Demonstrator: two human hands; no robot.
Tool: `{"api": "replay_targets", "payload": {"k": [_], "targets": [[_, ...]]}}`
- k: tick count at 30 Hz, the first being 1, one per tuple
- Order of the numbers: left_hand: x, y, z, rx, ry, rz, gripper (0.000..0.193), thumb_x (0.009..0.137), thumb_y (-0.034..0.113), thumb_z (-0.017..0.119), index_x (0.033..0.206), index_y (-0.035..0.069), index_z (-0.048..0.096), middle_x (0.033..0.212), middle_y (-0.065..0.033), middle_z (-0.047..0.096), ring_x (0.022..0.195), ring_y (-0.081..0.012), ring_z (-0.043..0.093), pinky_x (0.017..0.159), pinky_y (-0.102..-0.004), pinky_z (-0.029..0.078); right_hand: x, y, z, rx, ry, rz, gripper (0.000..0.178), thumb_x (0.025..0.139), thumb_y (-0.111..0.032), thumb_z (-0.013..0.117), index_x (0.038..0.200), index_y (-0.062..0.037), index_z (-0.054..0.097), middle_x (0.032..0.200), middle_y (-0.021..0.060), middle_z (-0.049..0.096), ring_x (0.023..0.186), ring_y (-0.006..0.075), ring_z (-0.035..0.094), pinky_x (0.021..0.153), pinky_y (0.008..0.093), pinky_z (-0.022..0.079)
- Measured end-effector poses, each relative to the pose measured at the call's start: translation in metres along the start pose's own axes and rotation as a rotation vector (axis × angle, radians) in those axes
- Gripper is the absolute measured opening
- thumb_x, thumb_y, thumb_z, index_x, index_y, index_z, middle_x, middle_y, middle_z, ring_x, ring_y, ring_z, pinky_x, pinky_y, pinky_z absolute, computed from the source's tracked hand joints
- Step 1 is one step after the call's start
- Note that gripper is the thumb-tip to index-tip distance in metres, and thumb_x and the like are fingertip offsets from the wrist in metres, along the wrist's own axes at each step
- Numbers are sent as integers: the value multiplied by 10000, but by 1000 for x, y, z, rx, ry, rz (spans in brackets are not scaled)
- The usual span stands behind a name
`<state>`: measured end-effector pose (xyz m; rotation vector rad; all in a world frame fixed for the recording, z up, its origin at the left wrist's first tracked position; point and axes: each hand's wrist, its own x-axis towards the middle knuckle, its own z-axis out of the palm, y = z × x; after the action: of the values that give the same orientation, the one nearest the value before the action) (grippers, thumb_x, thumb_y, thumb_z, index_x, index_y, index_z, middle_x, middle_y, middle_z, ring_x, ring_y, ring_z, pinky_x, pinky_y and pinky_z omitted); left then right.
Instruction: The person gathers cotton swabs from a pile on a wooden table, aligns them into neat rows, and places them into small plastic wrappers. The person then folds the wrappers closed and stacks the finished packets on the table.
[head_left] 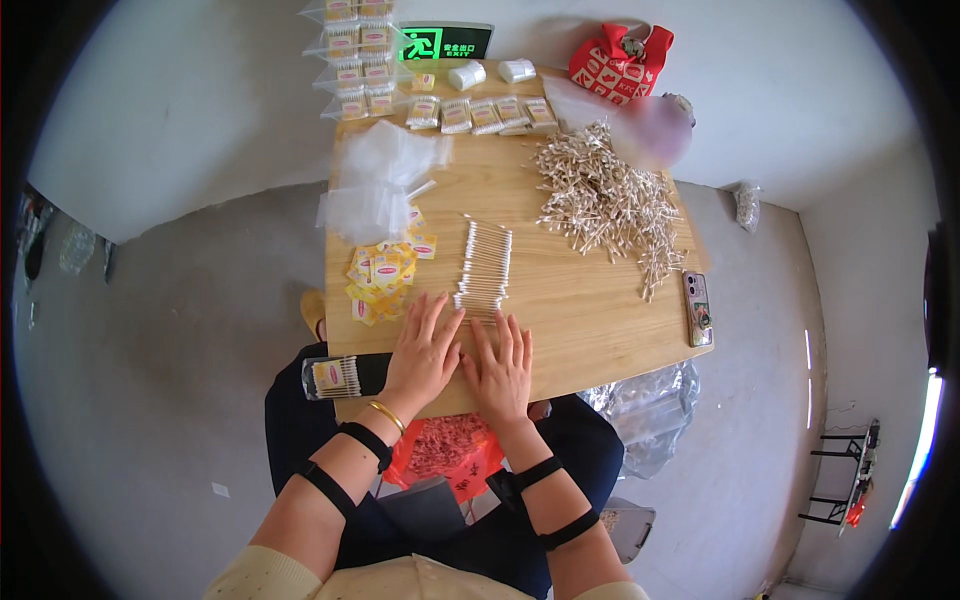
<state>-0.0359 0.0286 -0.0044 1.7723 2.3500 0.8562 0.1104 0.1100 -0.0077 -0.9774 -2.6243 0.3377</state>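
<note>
A ladder-like row of cotton swabs (484,262) lies side by side on the wooden table (580,320), running away from me. At its near end my left hand (425,355) and my right hand (499,370) rest palm down, close together. Both have their fingers stretched out toward the swabs, with the fingertips over or at the nearest ones. Nothing is visibly gripped in either hand; what lies beneath the palms is hidden. Left of the row is a pile of small yellow-and-white cards (382,275). Loose cotton swabs (610,200) form a big heap to the right.
Clear plastic bags (385,180) lie behind the cards. Filled swab packs (485,115) line the far edge, near a red-and-white bag (622,65). A phone (698,308) lies at the right edge. One swab pack (332,378) sits front left; a red plastic bag (445,455) hangs below.
</note>
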Motion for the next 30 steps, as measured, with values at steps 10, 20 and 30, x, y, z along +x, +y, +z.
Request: {"api": "replay_targets", "payload": {"k": [10,20,30], "targets": [[2,0,-2,51,-23,-9,549,955,211,646,1482,131,516,1604,-162,354,1520,-462,269,1242,-579,282,8,-1,-6,98,42,23,523,993,-317,608,1491,-167,551,1595,171,387,1505,382,324,1252,554,221],[3,0,-2,50,-4,0,479,943,203,675,1399,108,568,1559,-169,386,1512,-442,290,1238,-577,283,29,4,-1,102,61,-36,482,982,-289,623,1448,-167,596,1572,171,403,1489,399,335,1240,551,245],[2,-1,-1,30,20,8,509,934,239,703,1401,110,549,1548,-172,398,1495,-440,323,1240,-574,293,39,5,1,145,82,-42,450,983,-279,624,1416,-155,616,1541,175,423,1481,397,345,1238,550,250]]}}
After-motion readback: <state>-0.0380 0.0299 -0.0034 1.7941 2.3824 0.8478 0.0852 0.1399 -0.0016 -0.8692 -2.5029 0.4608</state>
